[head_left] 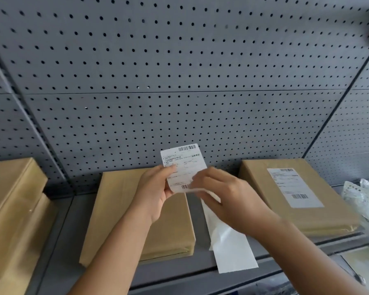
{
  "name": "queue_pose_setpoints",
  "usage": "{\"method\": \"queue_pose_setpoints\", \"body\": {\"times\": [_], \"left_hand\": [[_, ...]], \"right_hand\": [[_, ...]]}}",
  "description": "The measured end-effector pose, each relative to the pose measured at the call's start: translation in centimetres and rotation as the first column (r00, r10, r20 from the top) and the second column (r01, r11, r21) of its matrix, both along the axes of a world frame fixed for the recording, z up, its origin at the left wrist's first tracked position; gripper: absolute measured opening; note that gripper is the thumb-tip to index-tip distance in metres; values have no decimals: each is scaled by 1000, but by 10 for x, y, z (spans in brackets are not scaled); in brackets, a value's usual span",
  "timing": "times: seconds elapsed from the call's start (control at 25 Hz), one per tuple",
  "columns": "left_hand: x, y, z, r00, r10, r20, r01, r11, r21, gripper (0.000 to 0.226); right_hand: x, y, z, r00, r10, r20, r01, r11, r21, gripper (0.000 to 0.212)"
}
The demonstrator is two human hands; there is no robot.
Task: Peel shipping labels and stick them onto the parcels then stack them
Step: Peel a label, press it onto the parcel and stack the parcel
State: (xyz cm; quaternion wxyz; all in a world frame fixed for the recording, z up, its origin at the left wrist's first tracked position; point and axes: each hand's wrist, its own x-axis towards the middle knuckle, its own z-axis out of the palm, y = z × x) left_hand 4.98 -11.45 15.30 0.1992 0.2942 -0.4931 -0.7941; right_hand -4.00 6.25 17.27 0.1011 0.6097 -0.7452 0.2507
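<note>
A white shipping label [184,165] with barcodes is held upright above the shelf. My left hand [156,192] pinches its left edge. My right hand [224,199] pinches the lower right corner, where a thin white layer [197,190] curls away from the label. Below my hands lies a bare brown parcel [119,211]. To the right, another brown parcel [296,194] carries a stuck label [293,186]. White backing sheets [230,248] lie on the shelf between the two parcels.
A stack of brown parcels [13,213] fills the left side. Crumpled clear plastic [364,199] lies at the right edge. A grey pegboard wall [179,81] backs the grey shelf [200,271].
</note>
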Motion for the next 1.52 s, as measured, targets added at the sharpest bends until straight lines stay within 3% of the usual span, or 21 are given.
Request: {"method": "queue_pose_setpoints", "body": {"times": [0.08, 0.16, 0.2, 0.28, 0.36, 0.44, 0.56, 0.68, 1.04, 1.12, 1.52], "left_hand": [[12, -11, -2, 998, 58, 18, -57, 998, -38, 13], [24, -22, -5, 995, 91, 38, -87, 992, -93, 13], [31, -27, -6, 994, 97, 55, -90, 988, -124, 13], [44, -34, -7, 991, 92, 101, -74, 982, -176, 14], [56, -40, -7, 986, 72, 148, -35, 971, -235, 15], [65, -44, -9, 979, 47, 198, 12, 959, -283, 14], [76, -54, -16, 965, 67, 255, 23, 941, -338, 15], [88, -66, -24, 945, 106, 309, 42, 898, -439, 18], [97, -87, -37, 859, 283, 426, 118, 701, -704, 17], [95, -89, -39, 839, 319, 441, 127, 673, -729, 19], [82, -91, -52, 789, 354, 502, 228, 590, -774, 27]], "right_hand": [[3, -2, -5, 977, 40, 211, -59, 995, 84, 33], [7, -11, -5, 885, -2, 465, -25, 998, 50, 40], [8, -19, -6, 804, -54, 593, 60, 998, 9, 38], [11, -38, -10, 536, -138, 833, 206, 978, 29, 28], [16, -60, -17, 316, -164, 935, 171, 979, 113, 25], [21, -77, -25, 228, -172, 958, 137, 980, 144, 24], [26, -97, -36, 165, -201, 965, 151, 973, 177, 23], [31, -110, -46, 194, -234, 953, 144, 967, 208, 23], [39, -132, -56, 526, -362, 770, 231, 932, 280, 5], [42, -136, -57, 586, -402, 704, 267, 916, 300, 10], [46, -141, -66, 687, -432, 584, 311, 902, 301, 21]]}}
